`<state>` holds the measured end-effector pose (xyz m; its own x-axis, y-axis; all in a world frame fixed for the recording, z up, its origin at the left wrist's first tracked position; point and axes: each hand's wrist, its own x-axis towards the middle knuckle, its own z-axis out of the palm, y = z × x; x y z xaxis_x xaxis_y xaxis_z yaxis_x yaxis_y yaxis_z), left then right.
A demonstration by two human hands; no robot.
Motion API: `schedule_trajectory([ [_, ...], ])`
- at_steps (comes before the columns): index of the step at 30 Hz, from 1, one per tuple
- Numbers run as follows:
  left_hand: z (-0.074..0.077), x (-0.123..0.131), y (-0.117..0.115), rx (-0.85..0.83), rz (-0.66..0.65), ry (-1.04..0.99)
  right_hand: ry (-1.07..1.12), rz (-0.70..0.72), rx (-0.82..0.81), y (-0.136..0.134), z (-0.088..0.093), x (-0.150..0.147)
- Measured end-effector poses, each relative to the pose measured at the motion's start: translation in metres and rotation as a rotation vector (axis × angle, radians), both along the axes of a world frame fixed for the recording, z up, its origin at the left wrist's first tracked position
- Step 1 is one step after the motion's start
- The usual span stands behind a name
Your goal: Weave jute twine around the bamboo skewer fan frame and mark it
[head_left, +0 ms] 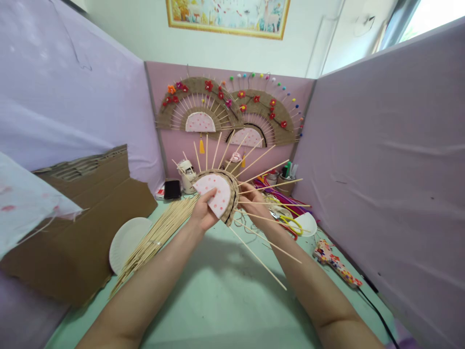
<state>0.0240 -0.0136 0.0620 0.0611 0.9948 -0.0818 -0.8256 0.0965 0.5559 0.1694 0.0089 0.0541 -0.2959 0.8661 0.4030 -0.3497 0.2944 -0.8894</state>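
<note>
A half-round craft fan (222, 190) is held up in front of me, tilted, over the table. Its middle is white cloth with pink dots, edged by a band of twine (231, 213) with a black line along it. Thin wooden sticks (259, 160) spread out from the band like rays. My left hand (205, 212) grips the fan at its straight edge, thumb on the dotted cloth. At the right rim, my right hand (252, 201) has its fingers bent around the band among the sticks; its fingertips are partly hidden.
Loose sticks (160, 232) lie at left beside a paper plate (125, 242) and cardboard (83, 228). Yellow-handled scissors (290, 223), a cut plate piece (307, 224) and a flowered glue gun (336, 261) with cord lie at right. Finished fans (203, 87) hang on the back panel.
</note>
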Motion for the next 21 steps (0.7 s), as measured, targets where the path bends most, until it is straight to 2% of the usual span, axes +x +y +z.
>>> schedule_trajectory([
  [3, 0.003, -0.007, 0.002, 0.024, 0.126, -0.040, -0.001, -0.146, 0.015, 0.003, -0.002, 0.001],
  [5, 0.004, -0.010, 0.003, 0.038, 0.151, -0.046, -0.024, -0.173, 0.015, 0.005, -0.003, 0.002],
  [13, 0.004, -0.015, -0.003, 0.138, 0.116, 0.000, -0.039, 0.056, -0.045, 0.002, 0.003, 0.009],
  [21, 0.006, -0.024, -0.005, 0.248, 0.033, 0.031, 0.024, 0.160, -0.114, -0.003, 0.008, 0.008],
])
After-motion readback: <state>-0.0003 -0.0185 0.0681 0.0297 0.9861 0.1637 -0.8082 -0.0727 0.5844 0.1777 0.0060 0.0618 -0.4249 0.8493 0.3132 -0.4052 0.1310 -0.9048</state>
